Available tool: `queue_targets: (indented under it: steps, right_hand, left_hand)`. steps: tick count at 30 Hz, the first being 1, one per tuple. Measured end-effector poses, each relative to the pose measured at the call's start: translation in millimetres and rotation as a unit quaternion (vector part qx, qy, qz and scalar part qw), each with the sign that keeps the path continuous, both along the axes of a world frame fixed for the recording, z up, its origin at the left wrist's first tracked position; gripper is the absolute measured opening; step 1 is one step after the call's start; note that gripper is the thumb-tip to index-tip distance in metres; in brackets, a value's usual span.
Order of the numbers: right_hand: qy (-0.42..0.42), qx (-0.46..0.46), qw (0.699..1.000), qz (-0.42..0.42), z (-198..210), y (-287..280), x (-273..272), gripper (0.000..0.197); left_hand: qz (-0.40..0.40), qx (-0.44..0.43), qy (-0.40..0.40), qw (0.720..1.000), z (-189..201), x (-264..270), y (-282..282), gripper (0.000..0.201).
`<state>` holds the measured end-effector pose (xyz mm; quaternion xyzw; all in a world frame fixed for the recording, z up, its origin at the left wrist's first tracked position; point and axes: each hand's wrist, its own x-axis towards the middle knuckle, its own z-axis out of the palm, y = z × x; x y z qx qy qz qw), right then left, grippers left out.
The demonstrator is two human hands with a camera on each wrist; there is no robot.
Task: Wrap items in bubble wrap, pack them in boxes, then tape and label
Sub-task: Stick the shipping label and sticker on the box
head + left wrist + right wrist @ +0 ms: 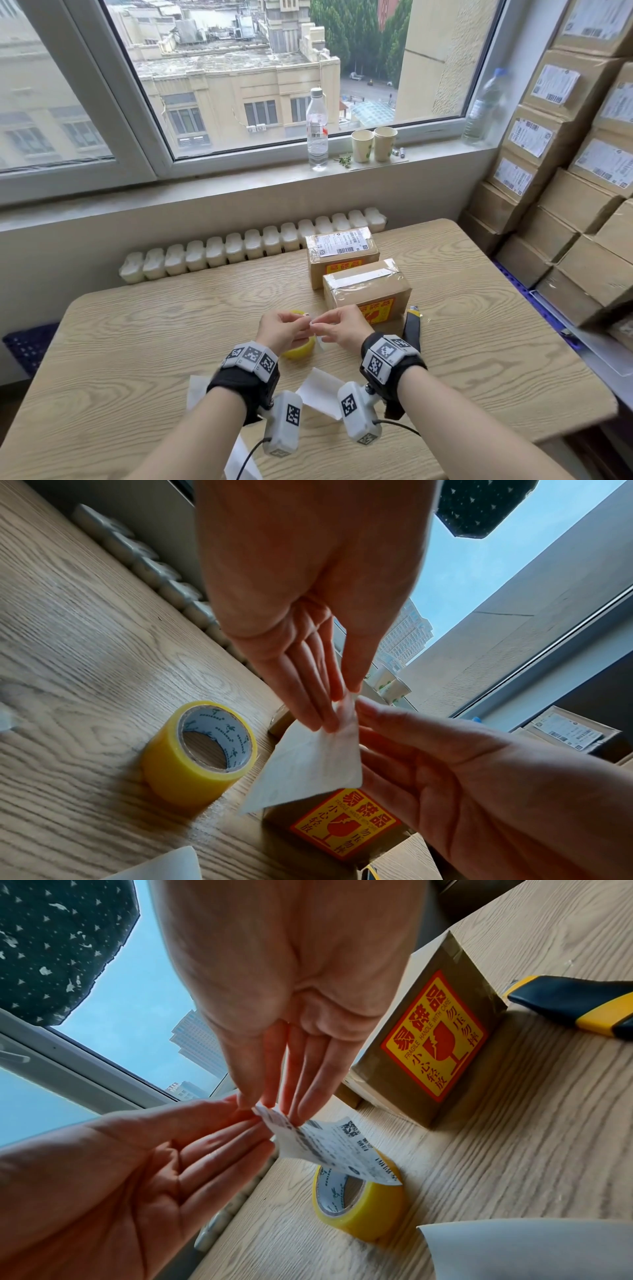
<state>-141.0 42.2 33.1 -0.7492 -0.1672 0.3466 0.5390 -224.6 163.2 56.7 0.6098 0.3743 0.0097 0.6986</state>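
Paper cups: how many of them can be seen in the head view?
2. Both stand on the windowsill, side by side: the left cup and the right cup, just right of the clear water bottle. None appears hidden.

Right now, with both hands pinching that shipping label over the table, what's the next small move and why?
Probably finish peeling the shipping label from its backing, then carry it to the nearer box. Left hand and right hand both pinch its corner, and that taped box's top shows no label, unlike the farther box.
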Motion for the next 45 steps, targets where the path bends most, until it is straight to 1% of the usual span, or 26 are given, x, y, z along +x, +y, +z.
queue_targets:
  steps: [3, 7, 9, 11, 14, 16, 19, 21, 23, 24, 26, 30, 32, 37, 40, 42, 45]
  right_hand:
    - [0.012, 0.007, 1.0, 0.002, 1.5, 0.5, -1.5, 0.021]
    - [0.024, 0.01, 1.0, 0.007, 4.7, 0.1, -4.6, 0.021]
    - [0.017, 0.001, 1.0, 0.009, 5.3, 0.2, -5.7, 0.02]
    - [0.009, -0.006, 1.0, 0.01, 5.4, 1.4, -6.8, 0.018]
    - [-0.002, -0.011, 1.0, 0.012, 5.9, 3.7, -10.0, 0.012]
    - [-0.013, -0.01, 1.0, 0.01, 6.6, 4.4, -11.5, 0.007]
    - [-0.001, -0.011, 1.0, -0.015, 5.5, 4.8, -12.4, 0.006]
    - [0.013, -0.017, 0.999, -0.041, 3.4, 4.6, -12.7, 0.013]
    - [0.017, -0.026, 0.997, -0.067, -0.1, 2.3, -12.6, 0.012]
    - [0.016, -0.028, 0.997, -0.077, -1.4, 0.3, -13.0, 0.009]
    - [0.008, -0.038, 0.995, -0.089, -4.9, -4.8, -13.2, 0.011]
    - [-0.013, -0.072, 0.99, -0.125, -14.9, -17.8, -11.1, 0.01]
    - [-0.04, -0.107, 0.983, -0.144, -21.1, -25.1, -8.3, 0.014]
    - [-0.09, -0.168, 0.967, -0.169, -25.5, -45.1, -4.5, 0.009]
    - [-0.097, -0.193, 0.96, -0.177, -28.4, -56.9, -3.0, 0.015]
    - [-0.086, -0.194, 0.958, -0.19, -29.2, -63.0, -2.6, 0.017]
    - [-0.073, -0.185, 0.957, -0.213, -30.0, -66.5, -2.6, 0.012]
  left_hand:
    - [0.0, 0.0, -0.005, 1.0, -1.3, -1.1, 0.5, 0.022]
    - [0.012, -0.004, -0.011, 1.0, -2.4, -1.3, 1.3, 0.02]
    - [0.02, -0.006, -0.01, 1.0, -3.5, -1.0, 1.5, 0.016]
    - [0.028, -0.005, -0.008, 1.0, -4.6, -1.6, 1.6, 0.007]
    - [0.028, 0.008, -0.005, 1.0, -7.3, -4.5, 2.0, 0.004]
    - [0.015, 0.013, -0.008, 1.0, -7.5, -6.4, 2.4, 0.003]
    - [0.004, 0.018, -0.003, 1.0, -7.0, -10.3, 3.5, 0.003]
    - [0.008, 0.024, 0.001, 1.0, -8.9, -13.5, 4.9, 0.011]
    - [0.018, 0.021, 0.012, 1.0, -13.4, -17.4, 6.3, 0.015]
    - [0.026, 0.014, 0.019, 0.999, -16.4, -20.0, 6.9, 0.014]
    - [0.039, 0.005, 0.034, 0.999, -23.6, -25.9, 8.4, 0.012]
    - [0.053, 0.004, 0.054, 0.997, -42.7, -39.8, 13.1, 0.017]
    - [0.046, 0.017, 0.076, 0.996, -53.0, -47.9, 15.3, 0.019]
    - [0.012, 0.088, 0.133, 0.987, -84.5, -65.0, 23.7, 0.024]
    - [0.006, 0.117, 0.172, 0.978, -100.6, -72.0, 30.0, 0.021]
    - [0.001, 0.136, 0.198, 0.971, -109.7, -75.2, 34.0, 0.019]
    - [-0.008, 0.184, 0.215, 0.959, -112.1, -75.1, 32.8, 0.016]
